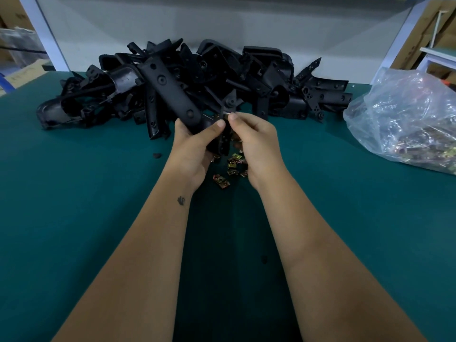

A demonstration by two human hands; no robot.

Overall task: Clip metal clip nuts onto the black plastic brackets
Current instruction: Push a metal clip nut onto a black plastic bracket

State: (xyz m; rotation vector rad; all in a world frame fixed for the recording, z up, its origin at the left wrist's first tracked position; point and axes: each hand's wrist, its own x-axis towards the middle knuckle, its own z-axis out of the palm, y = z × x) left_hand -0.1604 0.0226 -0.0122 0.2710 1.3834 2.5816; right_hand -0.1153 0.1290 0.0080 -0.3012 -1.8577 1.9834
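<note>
Both forearms reach out from under my view across the green counter, meeting at the middle. My left hand is wrapped round a black bracket, which it holds tilted above the counter. My right hand pinches a small clip nut between thumb and forefinger at the bracket's near edge; whether it is seated yet I cannot tell, since the fingers cover most of it.

I judge the main risk is the nut going on crooked or slipping from the pinch, because the bracket hangs unsupported and could twist under the push.

Just below the hands lies a scatter of loose nuts, so a dropped one would be lost among them. Behind sits the pile of brackets, near enough that the held one could snag it. Off to the right, the plastic bag holds more nuts.
</note>
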